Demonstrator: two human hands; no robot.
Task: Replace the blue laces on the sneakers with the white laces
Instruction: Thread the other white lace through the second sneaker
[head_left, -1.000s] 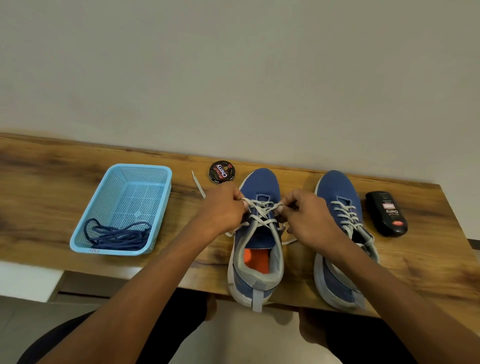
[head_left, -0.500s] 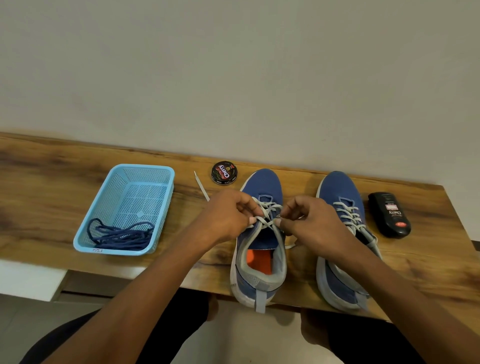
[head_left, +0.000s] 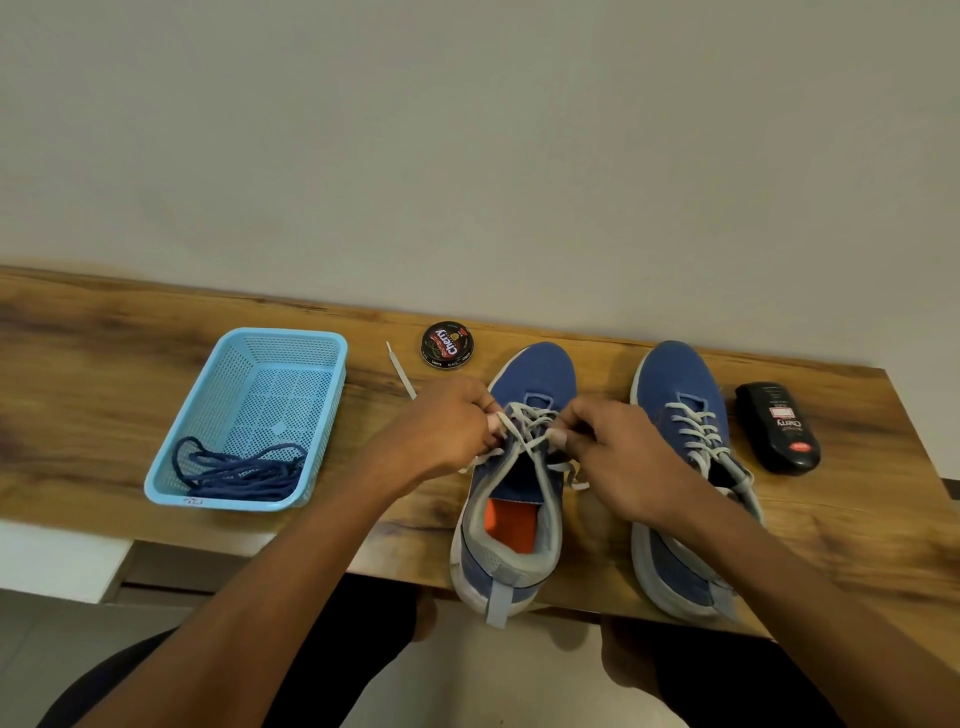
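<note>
Head view: white lace (head_left: 524, 434) seemingly half-threaded.

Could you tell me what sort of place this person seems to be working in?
Probably a plain indoor room, home or small workshop: a wooden table set against a bare pale wall, with a shoe polish tin and a blue plastic basket on it.

Two sneakers stand side by side at the table's (head_left: 104, 353) near edge, toes toward the wall: left sneaker (head_left: 511, 519), right sneaker (head_left: 675, 395). A basket (head_left: 291, 343) sits well left, holding loose laces (head_left: 244, 473). A round tin (head_left: 447, 344) lies behind the left sneaker. A bottle (head_left: 779, 428) lies right of the right sneaker.
</note>
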